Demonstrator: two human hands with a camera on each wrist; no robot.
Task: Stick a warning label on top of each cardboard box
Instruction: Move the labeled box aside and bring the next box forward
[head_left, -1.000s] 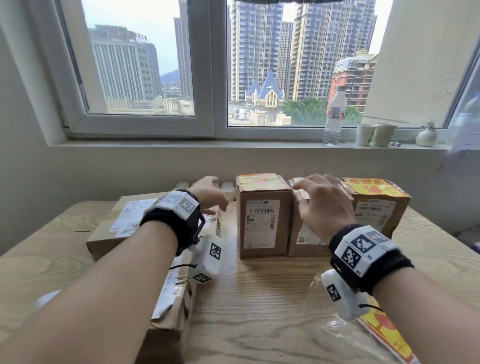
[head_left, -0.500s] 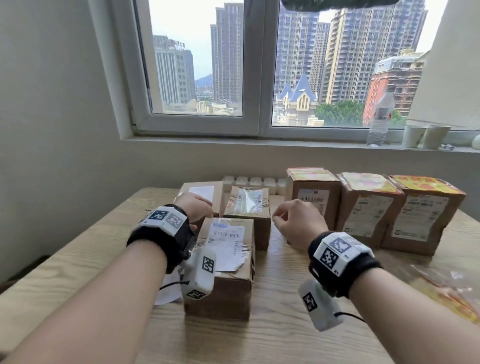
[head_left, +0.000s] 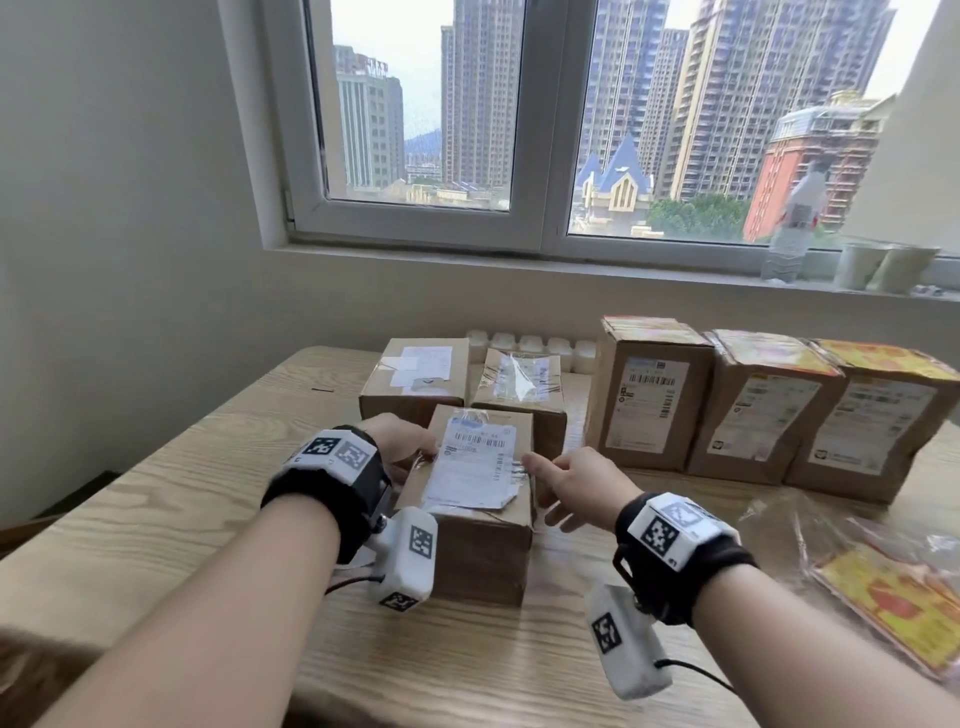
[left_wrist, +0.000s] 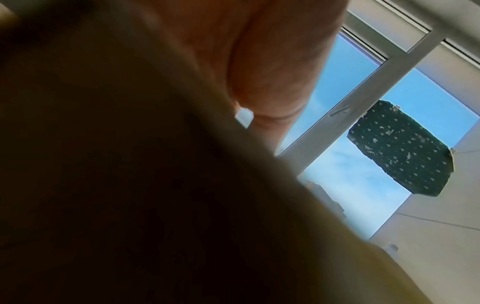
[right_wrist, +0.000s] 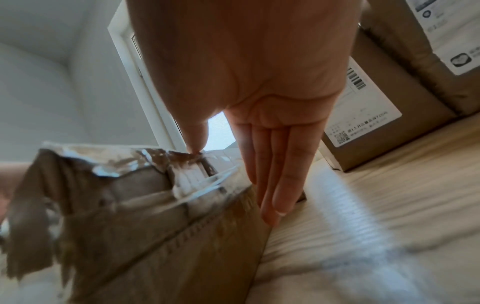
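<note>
Take the near box (head_left: 480, 499) as your landmark: it sits on the wooden table (head_left: 171, 483) right in front of you, its top carrying only a peeling white shipping slip (head_left: 470, 467), no warning label yet.

On its left, your left hand (head_left: 402, 441) lies against the box's left side near the top edge. The wristband hides the fingers from the head view, and the left wrist view is mostly dark with the camera pressed close to cardboard, so I cannot tell whether those fingers are curled or flat.

The box itself looks like a light, stiff carton, though scuffed, with torn tape and a ragged paper edge along the top. Judge it as easy to slide but likely to skid on smooth wood. Hold it by its two long side walls, low enough that you do not crush the soft top flaps or catch the loose slip.

On its right, your right hand (head_left: 582, 483) is laid flat along the right wall: fingers (right_wrist: 270, 174) straight and pressed together, pointing down towards the table, thumb (right_wrist: 196, 135) apart from them with its tip resting on the top edge. That is a bracing pose, not a grasp.

Behind the near box stand two more unlabelled boxes (head_left: 415, 376); further right of it, three tall boxes (head_left: 769, 405) already show yellow-red tops. Right again, at the table's near edge, the warning labels (head_left: 898, 597) lie in clear wrap.
</note>
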